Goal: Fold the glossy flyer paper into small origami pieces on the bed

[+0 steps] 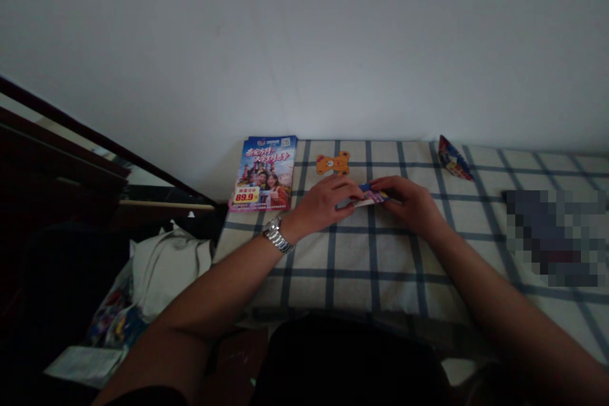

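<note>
- Head view: the left hand [323, 203], a watch [277, 235] on its wrist, and the right hand [409, 203] meet at a folded leaflet [371, 196] lying mid-surface on the checked cloth [380, 266].
- Both sets of fingers are closed on the folded leaflet, one pinching each end.
- A stack of flyers [263, 172] and an orange bear cutout [333, 163] lie beyond the left hand.
- A folded paper shape [454, 158] sits by the wall.

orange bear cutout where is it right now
In the head view, the orange bear cutout lies flat near the far edge of the checked cloth, just beyond the left hand, with the flyer stack to its left.
</note>
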A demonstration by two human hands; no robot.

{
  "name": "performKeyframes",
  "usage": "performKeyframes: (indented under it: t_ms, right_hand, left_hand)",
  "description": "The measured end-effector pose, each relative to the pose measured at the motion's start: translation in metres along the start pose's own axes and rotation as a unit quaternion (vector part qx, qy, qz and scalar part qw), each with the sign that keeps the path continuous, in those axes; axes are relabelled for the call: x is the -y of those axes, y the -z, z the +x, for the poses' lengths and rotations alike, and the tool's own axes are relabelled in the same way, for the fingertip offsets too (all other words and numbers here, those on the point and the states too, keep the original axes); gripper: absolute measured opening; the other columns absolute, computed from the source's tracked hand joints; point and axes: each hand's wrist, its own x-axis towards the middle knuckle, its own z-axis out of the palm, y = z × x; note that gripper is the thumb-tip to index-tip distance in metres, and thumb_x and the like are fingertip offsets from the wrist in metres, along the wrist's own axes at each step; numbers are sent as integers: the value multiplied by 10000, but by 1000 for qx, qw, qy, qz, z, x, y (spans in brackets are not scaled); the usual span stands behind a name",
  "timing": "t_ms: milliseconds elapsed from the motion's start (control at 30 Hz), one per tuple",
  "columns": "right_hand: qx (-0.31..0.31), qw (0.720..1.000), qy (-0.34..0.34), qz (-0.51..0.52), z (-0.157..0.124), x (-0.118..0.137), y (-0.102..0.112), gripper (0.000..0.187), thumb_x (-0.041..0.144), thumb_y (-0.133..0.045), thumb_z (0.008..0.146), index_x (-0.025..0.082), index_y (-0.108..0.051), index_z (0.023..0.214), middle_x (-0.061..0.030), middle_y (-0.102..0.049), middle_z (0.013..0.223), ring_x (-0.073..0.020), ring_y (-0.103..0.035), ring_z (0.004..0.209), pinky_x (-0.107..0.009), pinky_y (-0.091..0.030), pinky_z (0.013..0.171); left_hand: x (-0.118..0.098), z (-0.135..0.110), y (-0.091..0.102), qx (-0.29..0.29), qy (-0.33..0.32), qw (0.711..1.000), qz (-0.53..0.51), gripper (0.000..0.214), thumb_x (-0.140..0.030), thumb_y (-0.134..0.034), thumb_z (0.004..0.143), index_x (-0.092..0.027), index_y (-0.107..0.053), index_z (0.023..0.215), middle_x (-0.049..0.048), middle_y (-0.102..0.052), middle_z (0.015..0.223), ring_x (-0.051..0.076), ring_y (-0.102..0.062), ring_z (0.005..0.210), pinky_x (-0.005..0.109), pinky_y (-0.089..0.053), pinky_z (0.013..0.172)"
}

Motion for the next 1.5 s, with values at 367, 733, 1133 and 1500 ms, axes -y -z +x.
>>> performKeyframes:
  t_ms: [367,733,1133,1500]
  right_hand:
    - [33,995,42,-88,2,0,3,332,110,-659,873,261,-760,1152,-83,-749,1254,-281,-714,1178,-475,-586,1046]
    - [3,991,67,-115,1,1,1,158,219,-737,915,269,-783,1058,-104,-688,1282,-289,-699,1173,-491,-585,1050]
    - [32,991,64,-109,0,2,0,182,277,-730,938,282,-764,1117,-99,-716,1223,-283,-716,1125,-473,-613,1007]
    - [42,993,59,-92,0,7,-3,228,217,-721,916,274,-714,1136,-88,-701,1174,-258,-719,1002,-423,-636,891]
  left_hand:
    - [-2,0,-1,58,13,998,13,256,-321,-664,1015,-257,-669,1263,69,-668,1276,238,-638,1201,438,-508,1070]
    - [9,-3,-3,58,15,997,53,287,-161,-629,1006,-252,-661,1276,58,-648,1295,238,-608,1227,464,-500,1103]
    - [3,-2,0,75,27,996,49,338,-380,-735,978,-253,-659,1282,76,-660,1290,271,-618,1209,482,-505,1070]
    - [-8,0,-5,50,53,993,88,555,-657,-729,906,-199,-668,1214,105,-676,1241,305,-630,1170,482,-487,1051]
